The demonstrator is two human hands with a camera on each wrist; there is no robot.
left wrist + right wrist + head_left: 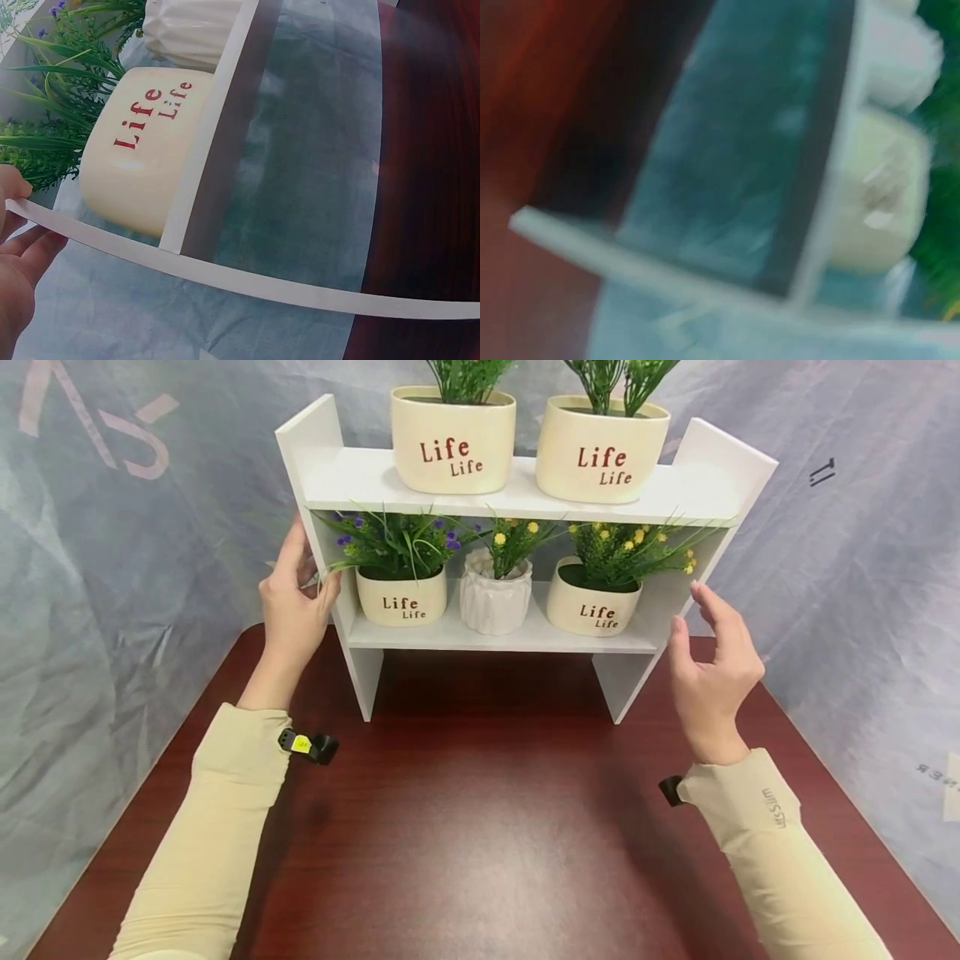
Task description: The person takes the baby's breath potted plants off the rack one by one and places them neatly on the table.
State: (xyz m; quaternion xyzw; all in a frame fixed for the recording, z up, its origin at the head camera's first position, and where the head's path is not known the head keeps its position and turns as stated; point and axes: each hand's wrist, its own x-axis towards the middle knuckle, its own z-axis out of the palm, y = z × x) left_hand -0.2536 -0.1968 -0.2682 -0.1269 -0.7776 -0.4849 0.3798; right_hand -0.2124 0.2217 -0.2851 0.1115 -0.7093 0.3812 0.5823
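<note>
A white two-tier shelf (495,646) stands on the table with potted plants on both tiers. My left hand (292,606) grips its left side panel (247,281), thumb on the inner face and fingers round the outside. Beside the thumb, on the lower tier, sits a cream pot (402,597) with purple flowers. At the right side panel (637,672), my right hand (716,652) is held with thumb and fingers spread apart, the fingertips right by the panel's front edge. The right wrist view is blurred and does not show that hand.
The lower tier also holds a white ribbed pot (495,597) and a cream pot (595,602), both with yellow flowers. Two larger cream pots (453,443) with greenery stand on top. Grey-blue cloth (112,568) hangs around the dark red table (480,827).
</note>
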